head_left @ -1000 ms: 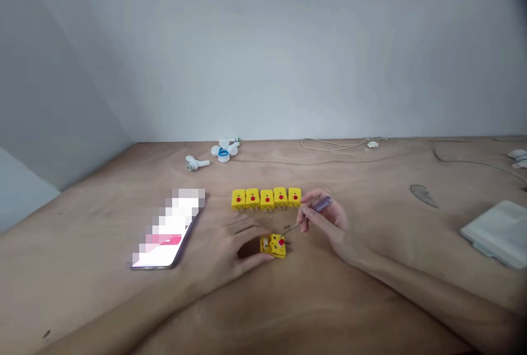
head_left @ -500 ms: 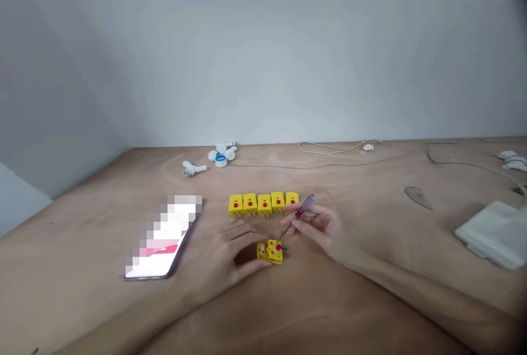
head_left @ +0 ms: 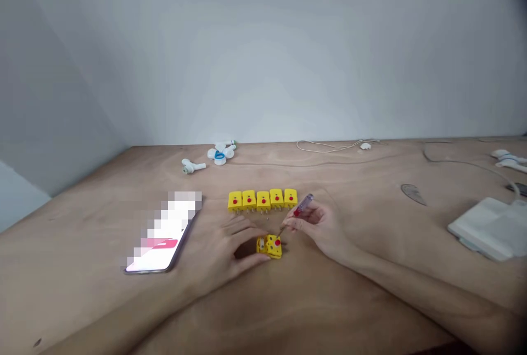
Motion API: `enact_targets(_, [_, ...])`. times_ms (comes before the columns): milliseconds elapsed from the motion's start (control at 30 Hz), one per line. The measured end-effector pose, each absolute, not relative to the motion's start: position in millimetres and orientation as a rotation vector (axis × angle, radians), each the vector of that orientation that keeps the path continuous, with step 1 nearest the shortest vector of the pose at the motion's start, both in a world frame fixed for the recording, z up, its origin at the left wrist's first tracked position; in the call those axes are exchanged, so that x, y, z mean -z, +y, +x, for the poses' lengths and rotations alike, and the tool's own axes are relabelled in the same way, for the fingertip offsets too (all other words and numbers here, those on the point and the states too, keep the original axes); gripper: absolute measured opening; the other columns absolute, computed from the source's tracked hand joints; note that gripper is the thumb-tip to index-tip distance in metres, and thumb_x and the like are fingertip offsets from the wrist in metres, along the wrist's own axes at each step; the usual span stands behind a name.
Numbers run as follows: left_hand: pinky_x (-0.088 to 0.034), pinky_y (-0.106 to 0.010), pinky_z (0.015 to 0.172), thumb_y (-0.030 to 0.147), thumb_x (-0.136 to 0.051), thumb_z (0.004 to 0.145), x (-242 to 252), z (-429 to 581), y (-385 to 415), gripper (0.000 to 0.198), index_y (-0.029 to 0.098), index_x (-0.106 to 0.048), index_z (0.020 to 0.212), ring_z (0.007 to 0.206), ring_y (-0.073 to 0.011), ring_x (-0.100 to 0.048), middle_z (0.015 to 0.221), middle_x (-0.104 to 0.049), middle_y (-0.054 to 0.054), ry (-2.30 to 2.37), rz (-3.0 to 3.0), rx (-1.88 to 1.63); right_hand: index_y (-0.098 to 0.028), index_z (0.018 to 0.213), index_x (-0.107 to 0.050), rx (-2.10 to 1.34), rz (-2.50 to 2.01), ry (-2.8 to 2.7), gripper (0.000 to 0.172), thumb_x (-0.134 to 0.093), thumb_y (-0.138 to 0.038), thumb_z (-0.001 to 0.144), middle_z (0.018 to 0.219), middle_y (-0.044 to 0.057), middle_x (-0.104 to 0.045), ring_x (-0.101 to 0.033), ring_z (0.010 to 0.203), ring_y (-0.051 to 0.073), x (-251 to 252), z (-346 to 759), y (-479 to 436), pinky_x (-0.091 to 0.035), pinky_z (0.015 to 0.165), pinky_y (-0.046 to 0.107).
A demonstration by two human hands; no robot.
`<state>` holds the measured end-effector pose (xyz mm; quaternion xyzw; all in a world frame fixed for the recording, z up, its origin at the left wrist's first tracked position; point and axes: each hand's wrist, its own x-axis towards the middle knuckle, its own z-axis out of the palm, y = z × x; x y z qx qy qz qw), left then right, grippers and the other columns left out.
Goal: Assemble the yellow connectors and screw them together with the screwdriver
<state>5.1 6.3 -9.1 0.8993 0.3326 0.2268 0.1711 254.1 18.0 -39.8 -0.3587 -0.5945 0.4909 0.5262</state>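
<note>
The right hand (head_left: 318, 229) is tilting its pinched screwdriver (head_left: 303, 205) more steeply toward the yellow connector (head_left: 272, 246) (the left hand (head_left: 218, 248) is gripping it steady), with the row of connectors (head_left: 262, 200) at twelve o'clock.

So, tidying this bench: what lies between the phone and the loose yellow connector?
In the head view, the left hand lies between the phone and the loose yellow connector.
</note>
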Motion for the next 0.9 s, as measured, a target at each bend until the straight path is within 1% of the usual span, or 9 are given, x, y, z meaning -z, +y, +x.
enact_targets(100, [-0.052,-0.042,0.105,0.043,-0.066,0.096,10,5,7,0.030,0.027,-0.068,0.121,0.114,-0.0257,-0.066,0.121,-0.072,-0.005,0.940,2.560,-0.633,-0.022,0.094,-0.073,-1.227,-0.856,-1.364,0.028,-0.087,-0.039,0.077,0.091,0.005,-0.076,-0.074,0.082,0.023,38,252,17,-0.064,0.073,0.036])
enact_targets(200, [-0.052,-0.042,0.104,0.043,-0.066,0.096,13,5,8,0.029,0.026,-0.069,0.120,0.114,-0.0259,-0.066,0.121,-0.072,-0.005,0.944,2.568,-0.631,-0.022,0.100,-0.069,-1.236,-0.826,-1.343,0.029,-0.085,-0.037,0.080,0.091,0.003,-0.075,-0.073,0.076,0.019,34,251,14,-0.062,0.067,0.031])
enact_targets(267, [-0.052,-0.042,0.103,0.043,-0.067,0.096,15,4,9,0.030,0.025,-0.069,0.120,0.113,-0.0259,-0.066,0.121,-0.072,-0.005,0.933,2.562,-0.643,-0.023,0.106,-0.067,-1.233,-0.784,-1.360,0.029,-0.079,-0.040,0.086,0.094,0.004,-0.075,-0.072,0.070,0.017,31,252,12,-0.060,0.064,0.030])
enact_targets(400, [-0.053,-0.040,0.101,0.043,-0.067,0.097,18,2,9,0.031,0.027,-0.068,0.124,0.113,-0.0251,-0.065,0.122,-0.071,-0.005,0.922,2.548,-0.655,-0.023,0.121,-0.063,-1.217,-0.710,-1.429,0.031,-0.061,-0.045,0.099,0.104,0.008,-0.075,-0.071,0.069,0.016,30,254,9,-0.058,0.062,0.030])
enact_targets(467, [-0.054,-0.040,0.100,0.043,-0.067,0.096,19,2,10,0.031,0.027,-0.068,0.124,0.114,-0.0252,-0.065,0.122,-0.071,-0.005,0.933,2.545,-0.660,-0.022,0.119,-0.064,-1.211,-0.707,-1.429,0.029,-0.060,-0.045,0.100,0.102,0.008,-0.075,-0.072,0.071,0.017,32,254,10,-0.058,0.062,0.030])
enact_targets(533, [-0.053,-0.041,0.102,0.042,-0.068,0.096,19,2,9,0.032,0.027,-0.068,0.124,0.115,-0.0256,-0.065,0.124,-0.071,-0.005,0.929,2.536,-0.670,-0.021,0.108,-0.066,-1.217,-0.715,-1.408,0.025,-0.064,-0.043,0.098,0.096,0.007,-0.077,-0.072,0.070,0.017,34,254,11,-0.058,0.062,0.029])
enact_targets(700, [-0.055,-0.041,0.101,0.043,-0.068,0.095,14,4,7,0.033,0.028,-0.068,0.124,0.114,-0.0261,-0.067,0.123,-0.072,-0.005,0.943,2.506,-0.664,-0.019,0.083,-0.064,-1.185,-0.769,-1.352,0.025,-0.081,-0.038,0.084,0.078,0.003,-0.076,-0.071,0.061,0.016,31,252,10,-0.059,0.057,0.028])
enact_targets(800, [-0.055,-0.041,0.102,0.042,-0.067,0.096,11,4,7,0.032,0.028,-0.068,0.125,0.116,-0.0262,-0.066,0.123,-0.072,-0.005,0.931,2.517,-0.639,-0.020,0.079,-0.061,-1.192,-0.799,-1.309,0.031,-0.087,-0.037,0.078,0.074,0.002,-0.075,-0.070,0.058,0.016,30,250,10,-0.058,0.056,0.028])
enact_targets(900, [-0.053,-0.040,0.104,0.040,-0.068,0.096,11,4,7,0.031,0.028,-0.069,0.124,0.118,-0.0257,-0.066,0.126,-0.072,-0.004,0.928,2.515,-0.643,-0.021,0.085,-0.061,-1.227,-0.790,-1.266,0.032,-0.087,-0.038,0.078,0.079,0.002,-0.075,-0.070,0.059,0.015,32,251,12,-0.058,0.056,0.027])
